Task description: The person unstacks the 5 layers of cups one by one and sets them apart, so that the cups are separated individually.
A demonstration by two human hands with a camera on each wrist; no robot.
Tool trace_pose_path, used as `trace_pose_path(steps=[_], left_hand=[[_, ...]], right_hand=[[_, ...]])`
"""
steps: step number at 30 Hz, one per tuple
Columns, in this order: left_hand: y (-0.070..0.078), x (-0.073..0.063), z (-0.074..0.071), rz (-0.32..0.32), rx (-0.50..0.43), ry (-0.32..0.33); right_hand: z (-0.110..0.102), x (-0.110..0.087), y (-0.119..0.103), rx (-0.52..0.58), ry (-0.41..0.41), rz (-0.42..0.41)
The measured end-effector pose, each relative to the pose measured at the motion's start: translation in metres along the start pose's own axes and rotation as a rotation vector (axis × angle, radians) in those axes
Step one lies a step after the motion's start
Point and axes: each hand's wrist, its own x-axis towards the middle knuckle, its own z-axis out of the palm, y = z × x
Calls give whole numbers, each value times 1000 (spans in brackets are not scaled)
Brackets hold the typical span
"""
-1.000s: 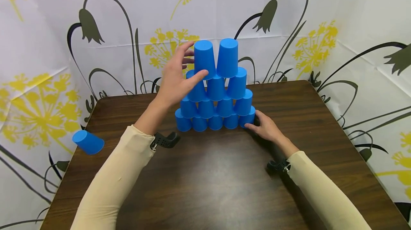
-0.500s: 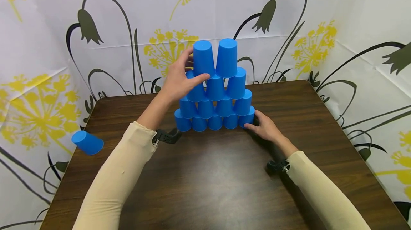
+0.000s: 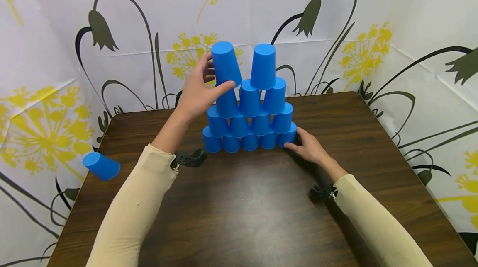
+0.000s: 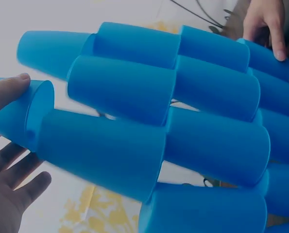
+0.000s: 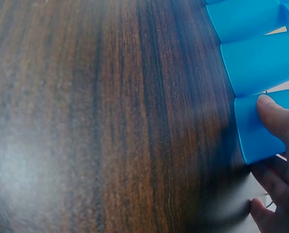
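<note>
In the head view my left hand (image 3: 198, 91) grips an upside-down blue plastic cup (image 3: 226, 64) at the upper left of a cup pyramid. This cup leans, its base toward the left. Its open rim shows in the left wrist view, right at the base of the cup below (image 4: 103, 150). A second top-level cup (image 3: 263, 67) stands upside down to the right. Lower rows of upside-down blue cups (image 3: 239, 125) carry them. My right hand (image 3: 310, 146) holds the bottom row's right end cup (image 5: 261, 131), thumb on its near side.
Another blue cup (image 3: 101, 166) lies on its side near the left edge of the dark wooden table (image 3: 246, 209). A white cloth with a flower print (image 3: 239, 6) hangs behind the table. A dark strap (image 3: 190, 158) circles each wrist.
My left hand has moved left and slightly up with the top left cup, which has gone from nearly upright to leaning. My right hand and the lower rows stay in place.
</note>
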Motion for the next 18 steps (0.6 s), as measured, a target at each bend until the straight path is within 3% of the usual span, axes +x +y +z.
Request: trace_pose_path(steps=[5, 8, 10, 14, 18], left_hand=[[10, -22, -22, 13, -21, 107], [7, -39, -37, -12, -21, 204], [-10, -50, -46, -49, -11, 277], [-52, -72, -56, -191, 55, 408], [-85, -95, -61, -299, 150, 483]], right_hand=[[-2, 0, -2, 6, -1, 3], [-3, 1, -3, 5, -6, 6], [-4, 0, -4, 1, -12, 9], [-5, 0, -5, 1, -13, 11], [-3, -1, -5, 3, -12, 12]])
